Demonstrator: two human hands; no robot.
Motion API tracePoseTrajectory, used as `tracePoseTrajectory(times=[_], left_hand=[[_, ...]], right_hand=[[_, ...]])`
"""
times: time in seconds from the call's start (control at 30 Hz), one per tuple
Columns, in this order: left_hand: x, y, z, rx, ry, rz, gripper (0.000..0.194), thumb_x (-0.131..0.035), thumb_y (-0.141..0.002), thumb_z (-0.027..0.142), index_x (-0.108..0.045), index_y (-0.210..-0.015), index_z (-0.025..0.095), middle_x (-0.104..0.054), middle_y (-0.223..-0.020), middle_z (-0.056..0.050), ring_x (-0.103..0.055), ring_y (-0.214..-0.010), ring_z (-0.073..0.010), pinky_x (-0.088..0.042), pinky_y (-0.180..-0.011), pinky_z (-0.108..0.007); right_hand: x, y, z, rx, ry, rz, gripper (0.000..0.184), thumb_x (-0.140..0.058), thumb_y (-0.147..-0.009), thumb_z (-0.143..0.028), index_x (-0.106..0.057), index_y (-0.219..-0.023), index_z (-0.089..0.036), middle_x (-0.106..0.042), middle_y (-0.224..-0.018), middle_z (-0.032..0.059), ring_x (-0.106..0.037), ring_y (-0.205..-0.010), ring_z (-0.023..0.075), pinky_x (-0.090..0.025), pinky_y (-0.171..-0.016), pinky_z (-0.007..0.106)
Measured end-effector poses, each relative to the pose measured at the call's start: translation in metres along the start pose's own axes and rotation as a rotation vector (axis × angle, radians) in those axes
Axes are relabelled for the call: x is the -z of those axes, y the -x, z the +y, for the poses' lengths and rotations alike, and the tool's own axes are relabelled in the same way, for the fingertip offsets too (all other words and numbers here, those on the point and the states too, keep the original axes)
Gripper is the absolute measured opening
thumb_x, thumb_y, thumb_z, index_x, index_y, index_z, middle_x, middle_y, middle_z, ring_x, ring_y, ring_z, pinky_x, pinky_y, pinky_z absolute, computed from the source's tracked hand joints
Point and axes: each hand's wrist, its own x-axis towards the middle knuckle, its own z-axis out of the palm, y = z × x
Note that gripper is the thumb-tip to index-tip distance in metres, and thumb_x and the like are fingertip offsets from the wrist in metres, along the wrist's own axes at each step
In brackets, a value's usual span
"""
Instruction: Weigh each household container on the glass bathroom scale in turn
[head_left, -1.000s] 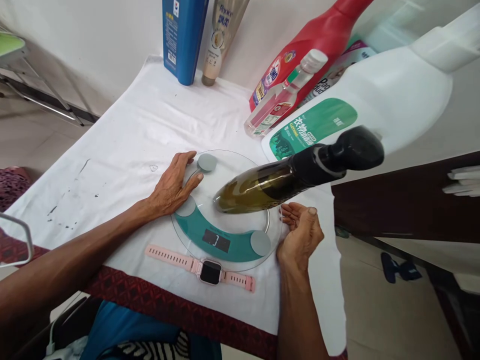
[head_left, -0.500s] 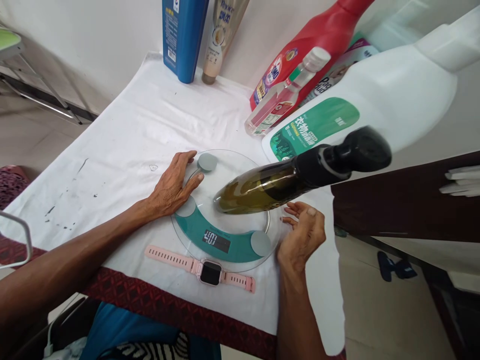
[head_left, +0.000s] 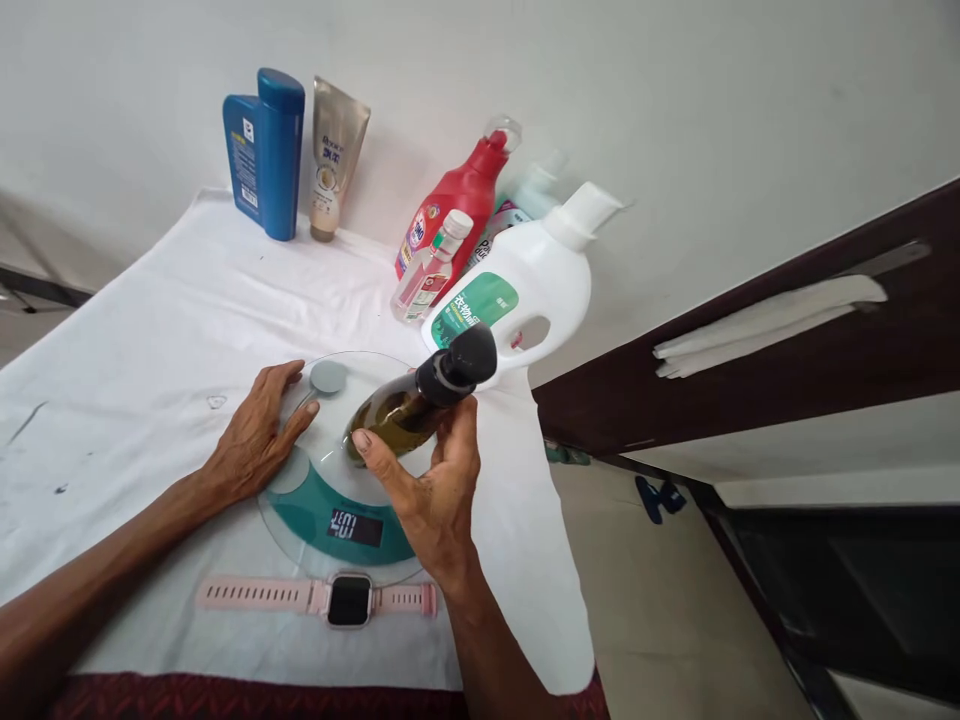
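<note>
A round glass scale (head_left: 300, 545) with a teal band lies on the white cloth, its small display (head_left: 356, 527) lit with digits. On the glass stands a dark green bottle (head_left: 397, 412) with a black top. My right hand (head_left: 439, 500) is around this bottle, thumb on the near side and fingers partly hidden behind it. Resting at the scale's left edge, my left hand (head_left: 255, 435) has its thumb and fingers apart and holds nothing. A pink-strapped watch (head_left: 349, 600) lies flat just in front of the scale.
Along the wall stand a blue bottle (head_left: 281, 160), a beige tube (head_left: 334, 160), a red detergent bottle (head_left: 457, 195), a small clear bottle (head_left: 424, 280) and a white jug (head_left: 555, 270). The table's right edge (head_left: 570, 560) drops to the floor, where dark slippers (head_left: 660, 498) lie.
My right hand has moved from beside the scale onto the dark bottle. The display went from one mark to several digits. The view has tilted up and right; my left hand stayed on the scale.
</note>
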Motion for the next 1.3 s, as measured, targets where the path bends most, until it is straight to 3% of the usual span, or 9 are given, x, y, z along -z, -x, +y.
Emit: tracePoseTrajectory(times=[0.17, 0.23, 0.37, 0.57, 0.73, 0.93, 1.13, 1.23, 1.3], left_hand=[[0.0, 0.002, 0.002, 0.015, 0.013, 0.001, 0.056, -0.046, -0.105, 0.059, -0.046, -0.146, 0.021, -0.059, -0.14, -0.015, -0.063, -0.131, -0.0337, -0.051, -0.115, -0.06], [-0.001, 0.002, 0.003, 0.025, 0.023, -0.003, 0.055, -0.047, -0.105, 0.057, -0.045, -0.146, 0.021, -0.058, -0.141, -0.015, -0.062, -0.133, -0.0332, -0.05, -0.116, -0.058], [-0.001, 0.003, 0.003, 0.025, 0.054, -0.005, 0.055, -0.047, -0.105, 0.057, -0.044, -0.147, 0.022, -0.057, -0.142, -0.015, -0.061, -0.134, -0.0335, -0.052, -0.114, -0.057], [-0.002, 0.004, 0.003, 0.032, 0.058, -0.004, 0.055, -0.046, -0.105, 0.058, -0.044, -0.148, 0.022, -0.056, -0.143, -0.015, -0.061, -0.134, -0.0334, -0.05, -0.116, -0.058], [0.0, 0.004, 0.005, 0.037, 0.059, -0.018, 0.056, -0.045, -0.106, 0.059, -0.043, -0.148, 0.022, -0.056, -0.144, -0.016, -0.06, -0.135, -0.0339, -0.051, -0.115, -0.059], [-0.002, 0.004, 0.004, 0.032, 0.063, -0.003, 0.052, -0.047, -0.106, 0.055, -0.043, -0.148, 0.024, -0.056, -0.144, -0.015, -0.06, -0.135, -0.0334, -0.05, -0.115, -0.059], [-0.005, 0.005, 0.002, 0.018, 0.081, 0.016, 0.048, -0.048, -0.107, 0.048, -0.042, -0.148, 0.024, -0.057, -0.143, -0.014, -0.06, -0.135, -0.0324, -0.051, -0.115, -0.055], [-0.005, 0.006, 0.003, -0.005, 0.1, 0.029, 0.046, -0.049, -0.107, 0.044, -0.041, -0.148, 0.024, -0.057, -0.141, -0.014, -0.061, -0.133, -0.0313, -0.052, -0.115, -0.054], [-0.005, 0.007, 0.005, -0.009, 0.118, 0.035, 0.044, -0.048, -0.108, 0.042, -0.041, -0.147, 0.025, -0.058, -0.14, -0.014, -0.062, -0.131, -0.0305, -0.053, -0.113, -0.053]], right_hand=[[0.017, 0.001, 0.005, -0.026, -0.125, 0.077, 0.068, -0.088, -0.076, -0.042, -0.059, -0.135, -0.027, -0.069, -0.131, 0.0073, -0.069, -0.117, 0.0264, -0.058, -0.103, 0.049], [0.032, -0.004, 0.003, -0.001, -0.121, 0.21, 0.064, -0.087, -0.077, -0.043, -0.06, -0.133, -0.025, -0.071, -0.129, 0.0081, -0.071, -0.116, 0.0273, -0.059, -0.102, 0.049], [0.071, -0.029, -0.001, 0.129, 0.108, 0.533, 0.062, -0.088, -0.077, -0.046, -0.062, -0.127, -0.02, -0.071, -0.124, 0.0096, -0.071, -0.114, 0.0292, -0.058, -0.103, 0.051], [0.107, -0.066, 0.05, 0.019, 0.213, 0.681, 0.067, -0.093, -0.062, -0.053, -0.06, -0.111, -0.019, -0.072, -0.112, 0.0102, -0.071, -0.102, 0.0293, -0.059, -0.098, 0.052], [0.096, -0.073, 0.086, -0.02, 0.225, 0.652, 0.072, -0.091, -0.063, -0.058, -0.06, -0.114, -0.018, -0.071, -0.118, 0.0136, -0.07, -0.108, 0.0303, -0.055, -0.103, 0.054], [0.074, -0.082, 0.084, 0.002, 0.369, 0.599, 0.082, -0.092, -0.062, -0.061, -0.061, -0.123, -0.016, -0.069, -0.127, 0.0184, -0.065, -0.12, 0.0345, -0.049, -0.111, 0.055], [0.077, -0.071, 0.082, 0.035, 0.397, 0.539, 0.101, -0.087, -0.068, -0.068, -0.051, -0.144, -0.014, -0.054, -0.147, 0.0227, -0.052, -0.139, 0.0376, -0.041, -0.119, 0.059], [0.075, -0.059, 0.059, 0.195, 0.509, 0.62, 0.104, -0.087, -0.072, -0.064, -0.044, -0.154, -0.016, -0.044, -0.156, 0.0251, -0.045, -0.144, 0.0411, -0.043, -0.114, 0.064], [0.064, -0.057, 0.038, 0.407, 0.59, 0.624, 0.086, -0.081, -0.083, -0.054, -0.048, -0.153, -0.019, -0.046, -0.155, 0.0234, -0.044, -0.145, 0.0406, -0.044, -0.114, 0.064]])
